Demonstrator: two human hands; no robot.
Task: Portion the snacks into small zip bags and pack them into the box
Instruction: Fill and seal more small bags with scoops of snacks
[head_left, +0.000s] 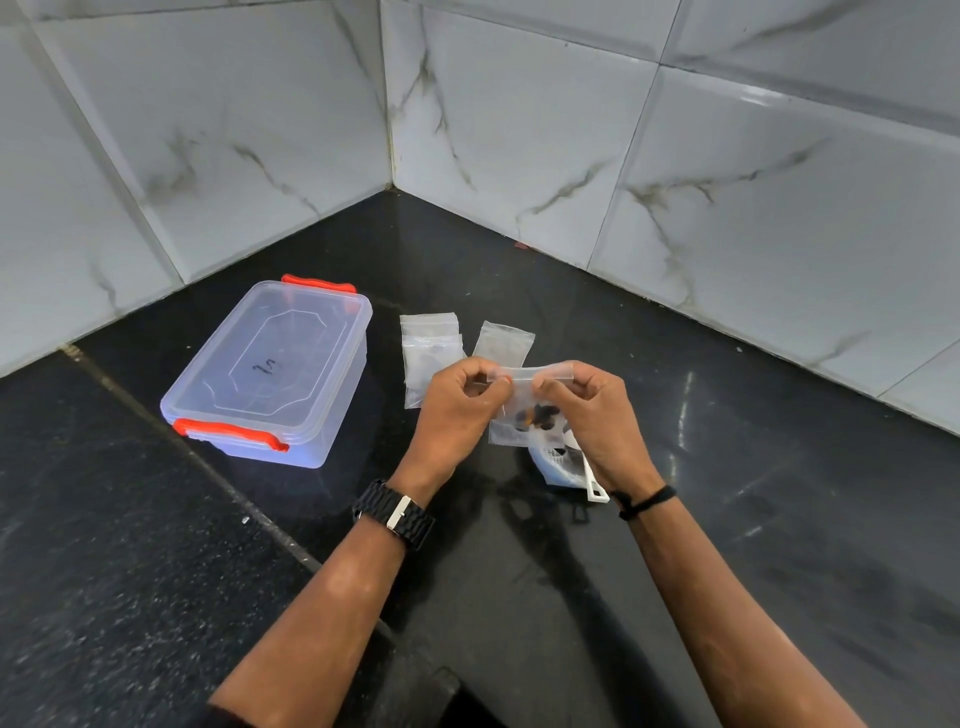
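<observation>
Holding dark snacks, zip bag; box lidded.

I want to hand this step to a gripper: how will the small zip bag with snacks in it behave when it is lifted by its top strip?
The zip bag is thin clear film, so it probably hangs floppy below the left hand and right hand pinching its top. The few dark snacks sit low, so it is likely light and bottom-weighted. The glossy film may slip.

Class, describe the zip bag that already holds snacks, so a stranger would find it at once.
Start at the clear box with orange latches on the black counter. To its right, both hands pinch one small zip bag. Unlike the empty bags behind it, it holds dark snacks.
</observation>
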